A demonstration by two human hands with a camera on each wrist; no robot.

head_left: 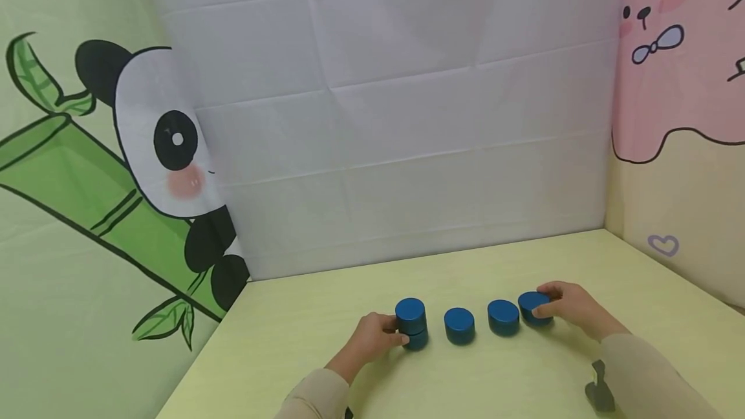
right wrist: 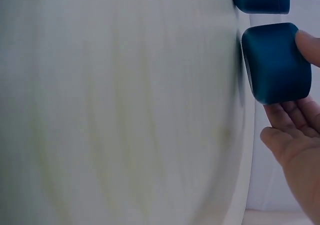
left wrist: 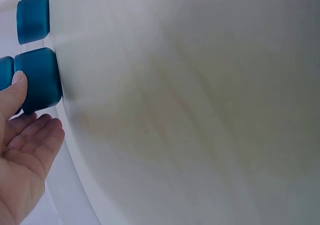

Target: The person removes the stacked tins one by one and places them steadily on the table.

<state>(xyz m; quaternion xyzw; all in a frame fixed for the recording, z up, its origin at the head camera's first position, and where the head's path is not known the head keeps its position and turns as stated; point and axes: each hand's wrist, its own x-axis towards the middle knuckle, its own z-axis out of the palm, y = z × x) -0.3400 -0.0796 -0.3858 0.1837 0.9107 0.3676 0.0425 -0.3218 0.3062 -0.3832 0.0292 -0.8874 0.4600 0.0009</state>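
Observation:
Two short blue cylinders stand stacked, the upper cylinder [head_left: 410, 315] sitting slightly off line on the lower cylinder [head_left: 417, 340]. My left hand [head_left: 374, 340] holds this stack from the left, its thumb at the near side by the seam and the fingers round behind. In the left wrist view the thumb lies at the edge of the lower cylinder. At the right end of the row, my right hand [head_left: 573, 308] grips another blue cylinder [head_left: 532, 308] between thumb and fingers. In the right wrist view this held cylinder [right wrist: 277, 65] is tilted, with one bottom edge off the table.
Between the hands stand two more blue cylinders, one middle-left [head_left: 460, 326] and one [head_left: 503, 318] close beside the held one. The pale yellow table [head_left: 314, 302] meets a white cloth [head_left: 407, 115] at the back. Printed cloths hang at both sides.

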